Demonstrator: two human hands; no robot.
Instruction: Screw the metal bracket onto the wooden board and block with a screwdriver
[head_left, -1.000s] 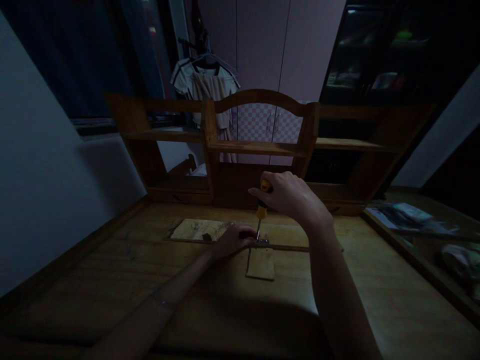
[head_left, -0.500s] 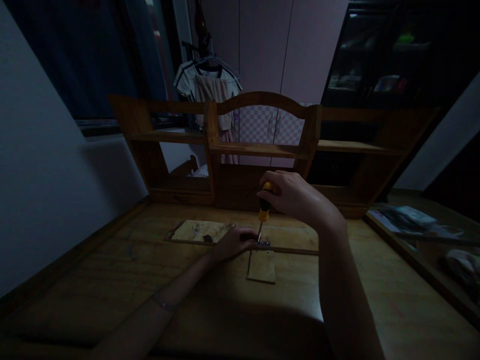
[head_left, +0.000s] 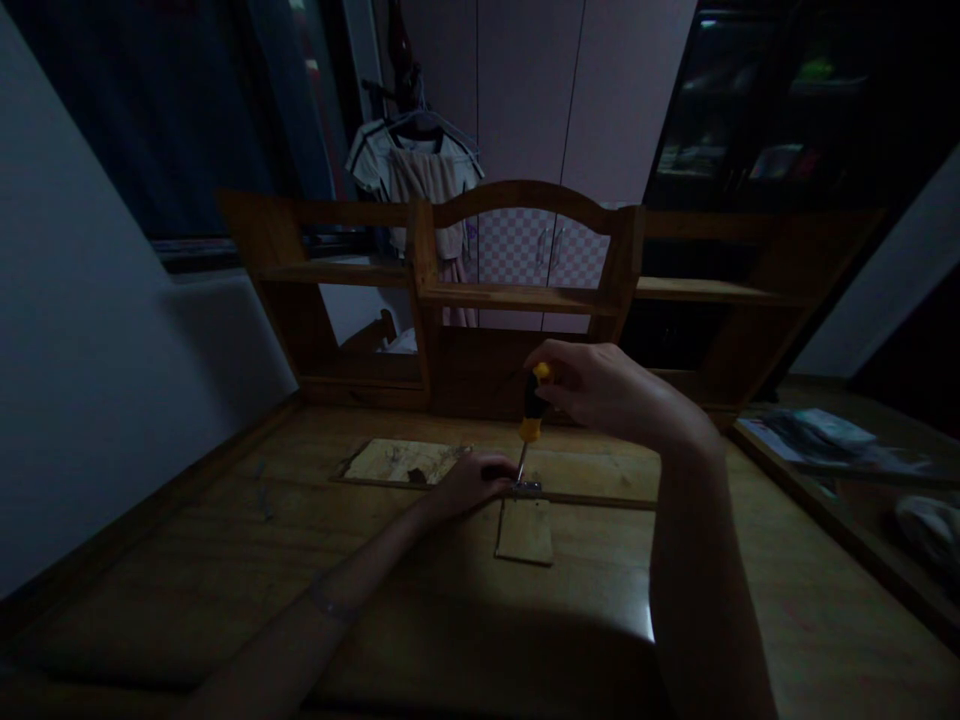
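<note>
My right hand (head_left: 600, 390) is closed round the top of a yellow and black screwdriver (head_left: 531, 415), which stands nearly upright. Its tip rests on a small metal hinge (head_left: 526, 488) at the back edge of a small wooden flap (head_left: 524, 531) lying on the wooden desk (head_left: 450, 600). My left hand (head_left: 469, 482) is curled, fingers pressed down just left of the hinge; whether it pinches anything is hidden in the dim light. A shallow rectangular recess (head_left: 401, 462) in the desk lies behind the left hand.
A wooden shelf unit (head_left: 525, 290) stands along the desk's back edge. Papers (head_left: 817, 432) lie on a side surface at right. Clothes (head_left: 420, 170) hang on a hanger behind, before pink cupboard doors. A white wall runs along the left.
My right hand has shifted slightly to the right on the screwdriver's handle, its wrist turning. The left hand and the hinge have stayed put.
</note>
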